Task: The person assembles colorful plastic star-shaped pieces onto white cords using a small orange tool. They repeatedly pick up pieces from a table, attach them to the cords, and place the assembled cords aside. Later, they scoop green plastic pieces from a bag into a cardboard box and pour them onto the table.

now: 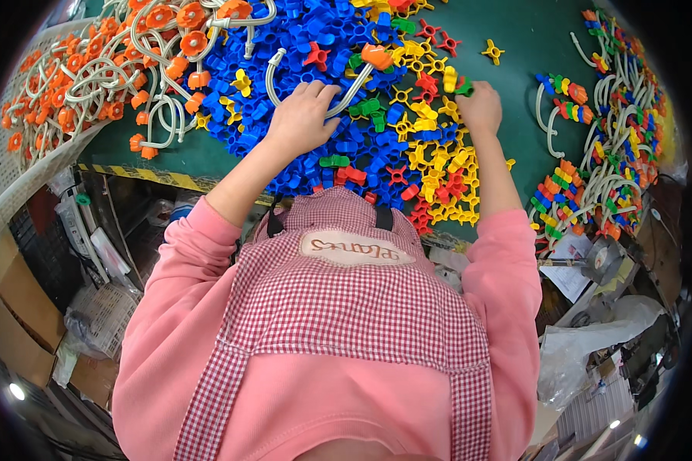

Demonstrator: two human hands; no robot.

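1. Upper centre: from afar, I saw the left hand (304, 119) curled around a white cord (353, 95), likely steadying it.
2. Upper right of centre: the right hand (480, 107) pinched a green piece (464, 88).
3. Top centre: blue pieces (304, 27) lay heaped, probably for easy reach.

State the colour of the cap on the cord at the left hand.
Orange; the cap shows best in the head view.
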